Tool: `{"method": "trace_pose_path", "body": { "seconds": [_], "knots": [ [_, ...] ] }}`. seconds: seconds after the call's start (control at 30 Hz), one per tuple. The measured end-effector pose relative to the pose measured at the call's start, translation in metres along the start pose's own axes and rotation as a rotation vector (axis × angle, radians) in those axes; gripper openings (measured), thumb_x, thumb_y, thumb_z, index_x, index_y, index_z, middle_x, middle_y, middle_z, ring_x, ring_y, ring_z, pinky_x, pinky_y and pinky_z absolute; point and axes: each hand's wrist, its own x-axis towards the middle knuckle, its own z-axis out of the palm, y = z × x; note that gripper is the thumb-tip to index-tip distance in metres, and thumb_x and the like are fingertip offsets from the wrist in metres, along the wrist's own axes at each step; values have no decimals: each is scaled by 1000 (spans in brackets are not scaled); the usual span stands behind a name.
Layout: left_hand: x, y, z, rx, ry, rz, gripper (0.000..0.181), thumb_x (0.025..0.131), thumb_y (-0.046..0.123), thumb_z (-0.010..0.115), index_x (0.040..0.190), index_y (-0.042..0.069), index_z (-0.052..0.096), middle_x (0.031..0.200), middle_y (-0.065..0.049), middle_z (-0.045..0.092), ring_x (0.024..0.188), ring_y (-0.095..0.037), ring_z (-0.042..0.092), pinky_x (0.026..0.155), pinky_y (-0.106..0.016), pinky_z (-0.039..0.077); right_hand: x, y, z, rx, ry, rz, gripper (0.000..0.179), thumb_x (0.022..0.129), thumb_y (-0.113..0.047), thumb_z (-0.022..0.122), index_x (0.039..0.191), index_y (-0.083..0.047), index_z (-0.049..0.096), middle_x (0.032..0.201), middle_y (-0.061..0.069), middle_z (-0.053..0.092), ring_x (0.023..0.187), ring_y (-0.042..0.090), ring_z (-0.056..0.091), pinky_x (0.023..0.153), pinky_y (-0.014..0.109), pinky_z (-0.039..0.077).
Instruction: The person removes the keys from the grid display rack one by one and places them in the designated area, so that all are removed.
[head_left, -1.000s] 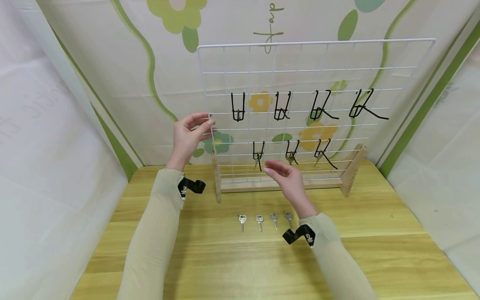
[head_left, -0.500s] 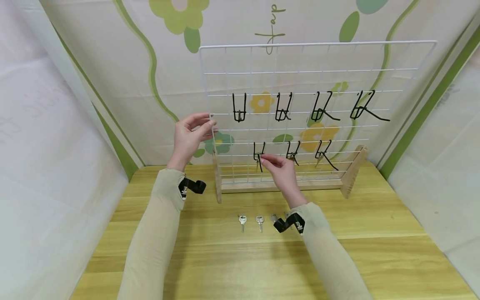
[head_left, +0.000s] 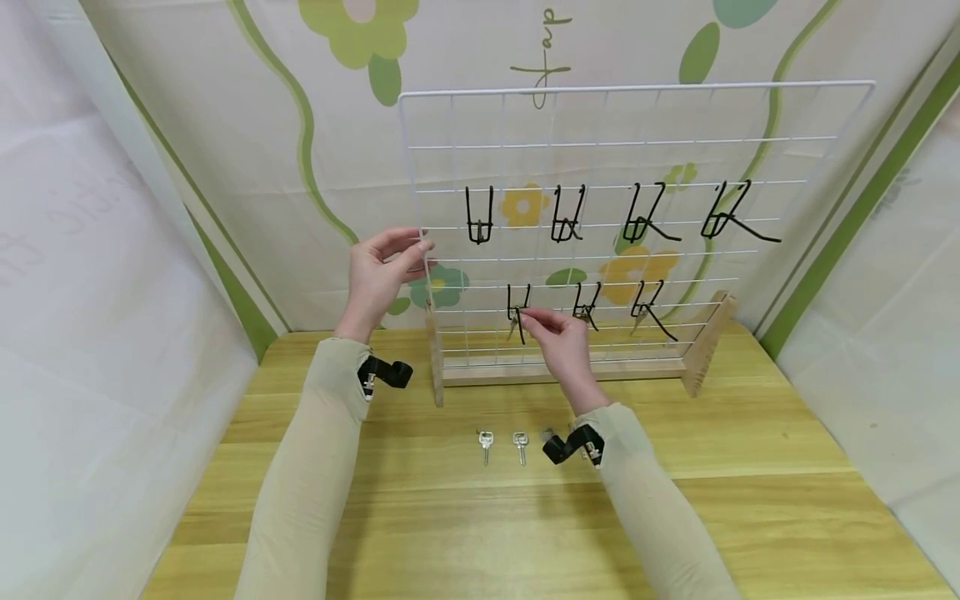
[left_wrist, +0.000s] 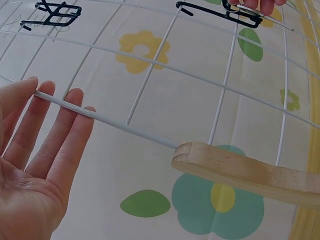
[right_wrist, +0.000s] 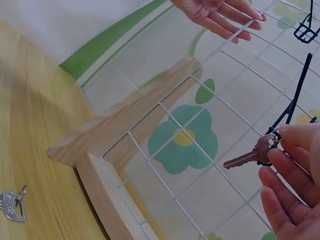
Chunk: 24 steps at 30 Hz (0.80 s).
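In the head view, my left hand point(head_left: 378, 271) pinches the left edge wire of a white wire grid panel point(head_left: 637, 86) between thumb and fingertips. My right hand point(head_left: 558, 337) is at the leftmost lower black hook point(head_left: 519, 302). In the right wrist view, its thumb and index finger pinch the small ring of a key point(right_wrist: 252, 154) at that hook. The key's blade points away from the fingers, over the grid. Whether the ring is around the hook's prong is hidden by the fingers. The other fingers of this hand are loosely bent.
Several loose keys point(head_left: 521, 446) lie in a row on the wooden table point(head_left: 450, 533), some behind the right wrist's camera. Further keys hang on two lower hooks point(head_left: 651, 308). Several hooks point(head_left: 480, 218) line the upper row. Wooden feet point(head_left: 708, 346) support the grid before a flowered cloth.
My right hand has moved left and slightly up to the leftmost lower hook and taken the key there by its ring. The left hand stays on the grid's edge.
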Motion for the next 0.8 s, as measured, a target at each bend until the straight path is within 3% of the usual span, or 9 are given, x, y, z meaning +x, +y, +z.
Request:
{"method": "trace_pose_path", "body": {
  "seconds": [0.17, 0.4, 0.53, 0.8],
  "knots": [
    [0, 0, 0, 2, 2, 10, 20, 94, 14, 77, 113, 6, 76, 105, -13, 75, 83, -24, 76, 76, -36, 63, 1, -1, 0, 6, -3, -9, 21, 95, -22, 77, 111, -8, 78, 107, 6, 74, 97, 21, 67, 92, 50, 55],
    [0, 0, 0, 8, 2, 12, 21, 94, 15, 77, 113, 7, 76, 105, -13, 75, 83, -24, 76, 76, -36, 63, 2, -1, 0, -19, 3, -15, 19, 96, -23, 76, 110, -9, 78, 106, 5, 74, 96, 20, 67, 89, 45, 57],
    [1, -1, 1, 5, 1, 12, 21, 94, 15, 77, 113, 6, 76, 105, -13, 75, 84, -24, 76, 76, -36, 63, 1, -1, 0, -29, 7, -30, 19, 96, -22, 76, 109, -8, 77, 105, 6, 74, 97, 23, 68, 90, 49, 56],
    [-1, -1, 1, 22, 7, 6, 21, 94, 16, 77, 113, 7, 76, 105, -13, 75, 83, -24, 75, 76, -36, 63, -7, -2, -2, -49, 12, -58, 23, 96, -27, 76, 109, -8, 76, 108, 4, 73, 98, 19, 67, 85, 29, 58]
  ]
}}
